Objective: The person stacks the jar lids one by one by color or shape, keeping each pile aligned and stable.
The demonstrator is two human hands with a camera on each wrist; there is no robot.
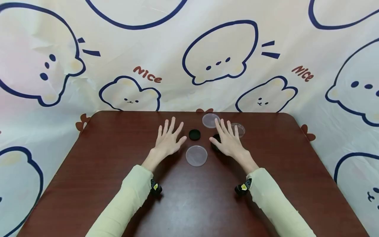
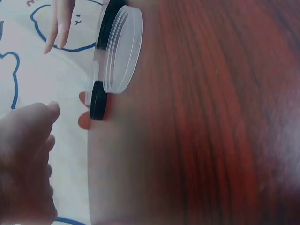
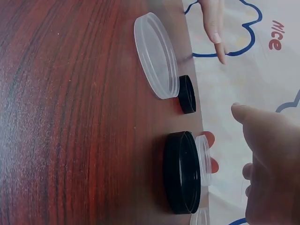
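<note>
My left hand [image 1: 167, 141] is spread with straight fingers to the left of a small black round lid [image 1: 194, 134], holding nothing. My right hand [image 1: 229, 141] is likewise spread, above a larger black round lid [image 3: 182, 173] that it partly hides in the head view. Between the forearms lies a clear plastic lid [image 1: 196, 156], nearest to me. A second clear disc [image 1: 209, 120] sits near the far table edge, by the right fingertips. Partly behind the right fingers is a third clear round piece [image 1: 239, 130].
The dark brown wooden table [image 1: 189, 204] has rounded far corners. Right behind its far edge hangs a pale curtain [image 1: 171, 52] printed with blue cartoon outlines. A small black device [image 1: 155, 187] is worn at the left wrist, and a similar device [image 1: 243, 187] at the right.
</note>
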